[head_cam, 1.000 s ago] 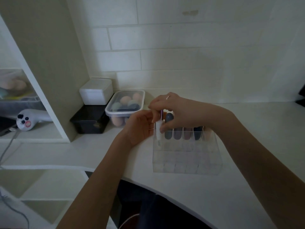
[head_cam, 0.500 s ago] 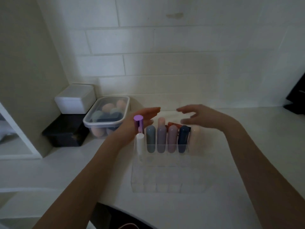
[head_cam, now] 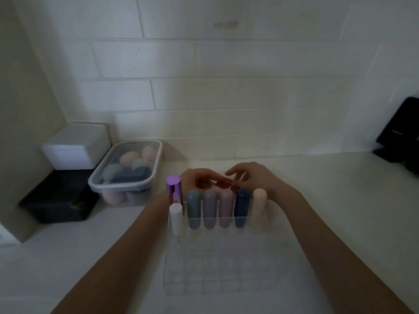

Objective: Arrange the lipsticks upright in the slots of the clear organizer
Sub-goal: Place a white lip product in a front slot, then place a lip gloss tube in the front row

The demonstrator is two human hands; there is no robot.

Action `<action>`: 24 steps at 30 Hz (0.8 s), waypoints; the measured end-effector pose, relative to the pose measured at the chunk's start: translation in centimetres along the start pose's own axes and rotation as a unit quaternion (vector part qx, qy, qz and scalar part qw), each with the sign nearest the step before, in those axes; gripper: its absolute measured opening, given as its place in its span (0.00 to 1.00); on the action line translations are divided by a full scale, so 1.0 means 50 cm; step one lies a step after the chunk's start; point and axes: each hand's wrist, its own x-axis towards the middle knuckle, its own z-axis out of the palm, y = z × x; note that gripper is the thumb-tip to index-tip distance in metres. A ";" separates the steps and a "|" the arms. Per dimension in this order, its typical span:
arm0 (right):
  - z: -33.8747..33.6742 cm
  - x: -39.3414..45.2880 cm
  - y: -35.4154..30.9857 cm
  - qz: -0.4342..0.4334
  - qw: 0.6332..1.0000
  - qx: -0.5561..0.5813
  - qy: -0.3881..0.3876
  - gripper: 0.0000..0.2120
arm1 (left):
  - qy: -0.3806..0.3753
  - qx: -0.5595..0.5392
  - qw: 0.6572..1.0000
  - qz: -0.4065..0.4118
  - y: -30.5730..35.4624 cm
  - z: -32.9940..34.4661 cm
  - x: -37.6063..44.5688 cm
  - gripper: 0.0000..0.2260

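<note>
Both hands meet behind the organizer (head_cam: 226, 257), past its far edge; the right hand (head_cam: 251, 177) has its fingers loosely curled and the left hand (head_cam: 195, 180) is cupped toward it, and between the fingertips sits a red lipstick (head_cam: 224, 184), small and partly hidden; the fingers touch it, though whether either hand truly grips it cannot be told in the dim light; both forearms run back along the organizer's left and right sides toward the counter's near edge. The organizer stands on the counter (head_cam: 340, 200) near the middle, its near rows of slots bare; along its far row stand five round-topped lipsticks upright, from left to right a grey-blue one (head_cam: 193, 209), a mauve one (head_cam: 210, 208), a pink one (head_cam: 226, 207), a navy one (head_cam: 242, 207) and a cream one (head_cam: 259, 205) at the far right corner; at the far left corner a purple lipstick (head_cam: 173, 192) with a flat cap stands upright, and just in front of it a white lipstick (head_cam: 176, 218), also upright. Toward the counter's far left corner lies a clear lidded tub (head_cam: 127, 173) of makeup sponges; beside it a white box (head_cam: 76, 147) rests on a black box (head_cam: 59, 198); a dark object (head_cam: 401, 132) sits at the far right edge.
</note>
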 end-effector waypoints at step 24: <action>-0.069 -0.056 -0.141 -0.138 0.949 0.281 0.045 0.06 | 0.176 -0.199 0.963 0.032 0.075 -0.021 -0.062 0.09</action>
